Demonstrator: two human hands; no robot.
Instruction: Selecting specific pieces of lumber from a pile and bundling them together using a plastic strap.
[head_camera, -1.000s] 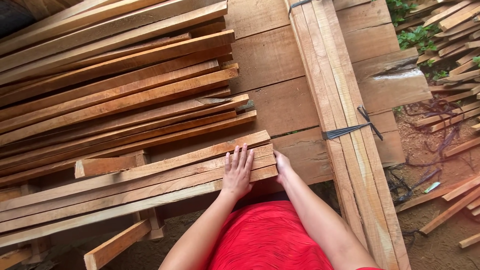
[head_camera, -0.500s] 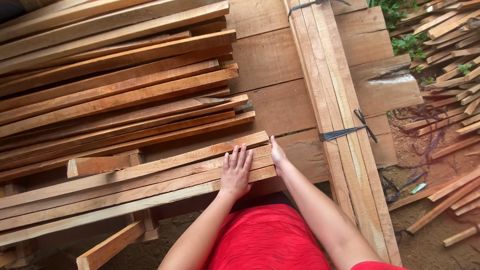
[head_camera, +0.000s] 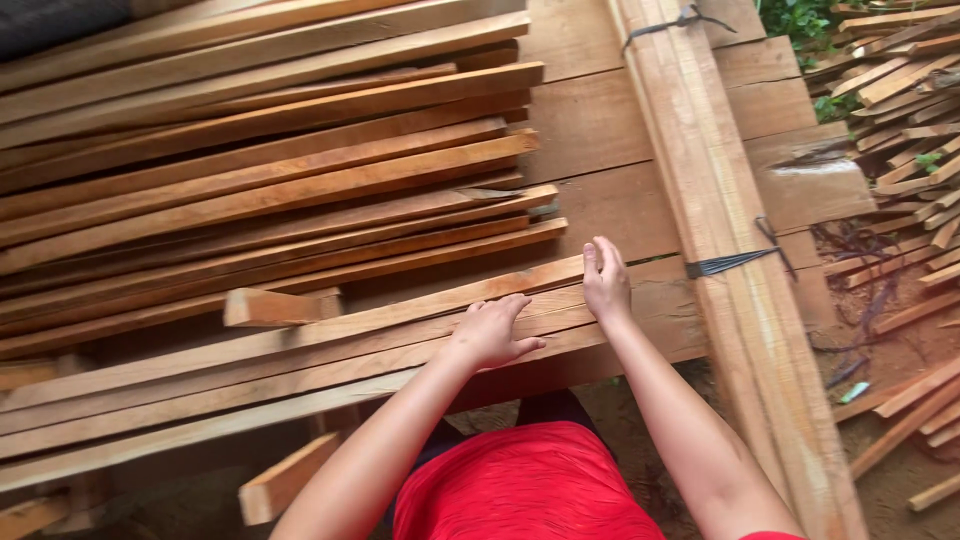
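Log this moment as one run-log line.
left hand: palm down on near slats | right hand: flat against slat ends | beside: strapped bundle | behind: loose slat pile

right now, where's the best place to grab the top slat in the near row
Probably at its near right end, coming in from the right: that end juts free past the other slats beside the right hand, so fingers can wrap it. The left hand rests further along the row.

Soft, even daylight is cast over the scene, and shadows are kept faint. A pale glare patch is seen on the wet plank (head_camera: 810, 170) at two o'clock. Slight motion blur is shown toward the edges.
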